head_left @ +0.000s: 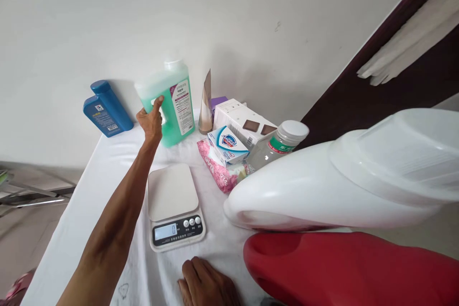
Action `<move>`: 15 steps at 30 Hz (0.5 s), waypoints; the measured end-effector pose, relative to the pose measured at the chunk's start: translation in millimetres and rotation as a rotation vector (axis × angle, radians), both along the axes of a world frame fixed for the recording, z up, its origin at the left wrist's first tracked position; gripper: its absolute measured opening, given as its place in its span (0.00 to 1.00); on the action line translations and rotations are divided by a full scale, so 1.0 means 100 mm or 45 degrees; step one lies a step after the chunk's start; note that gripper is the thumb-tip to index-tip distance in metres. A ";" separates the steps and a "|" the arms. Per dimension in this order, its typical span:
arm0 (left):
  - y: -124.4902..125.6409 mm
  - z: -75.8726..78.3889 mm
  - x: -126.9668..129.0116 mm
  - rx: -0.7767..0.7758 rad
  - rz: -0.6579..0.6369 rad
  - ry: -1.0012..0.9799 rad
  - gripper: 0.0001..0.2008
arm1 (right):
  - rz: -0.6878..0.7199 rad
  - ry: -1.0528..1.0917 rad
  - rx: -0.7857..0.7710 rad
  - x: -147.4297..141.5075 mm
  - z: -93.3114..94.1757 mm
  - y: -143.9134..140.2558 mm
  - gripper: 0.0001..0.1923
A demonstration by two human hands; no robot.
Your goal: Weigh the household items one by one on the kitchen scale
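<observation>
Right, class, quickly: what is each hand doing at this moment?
Left hand: closed on the handle of the green jug.
Right hand: resting on the table, holding nothing.

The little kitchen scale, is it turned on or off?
On. The scale has a lit display showing a 0, and its white weighing plate is bare. It sits on the table between both hands.

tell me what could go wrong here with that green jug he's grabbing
1. The left hand grips the green jug at full arm's stretch; it looks heavy and could slip.
2. The jug stands close to the tall cone and the white box, so swinging it might knock them over.
3. The scale lies right under the arm; a dropped jug could hit it.
</observation>
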State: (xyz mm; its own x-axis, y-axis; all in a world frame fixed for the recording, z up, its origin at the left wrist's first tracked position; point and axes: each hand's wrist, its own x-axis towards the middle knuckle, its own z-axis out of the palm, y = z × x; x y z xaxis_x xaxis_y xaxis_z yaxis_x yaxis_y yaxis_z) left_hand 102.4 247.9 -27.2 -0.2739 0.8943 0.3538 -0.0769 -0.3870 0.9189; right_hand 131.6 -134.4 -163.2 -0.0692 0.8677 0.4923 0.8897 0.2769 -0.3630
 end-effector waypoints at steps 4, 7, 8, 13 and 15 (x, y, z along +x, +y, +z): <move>-0.17 0.07 -0.40 0.047 0.063 0.042 0.26 | 0.029 -0.016 -0.034 0.03 0.06 -0.01 0.09; -0.34 0.15 -0.63 0.124 0.093 0.095 0.25 | 0.055 0.026 -0.052 0.02 0.08 -0.01 0.10; -0.41 0.19 -0.70 0.155 0.092 0.099 0.26 | 0.045 0.060 -0.048 0.02 0.08 -0.01 0.11; -0.84 0.40 -0.95 0.219 0.015 0.101 0.30 | 0.027 0.180 -0.087 -0.02 0.12 -0.02 0.16; -1.02 0.48 -1.02 0.193 -0.015 0.087 0.33 | 0.057 0.187 -0.132 -0.02 0.14 -0.02 0.15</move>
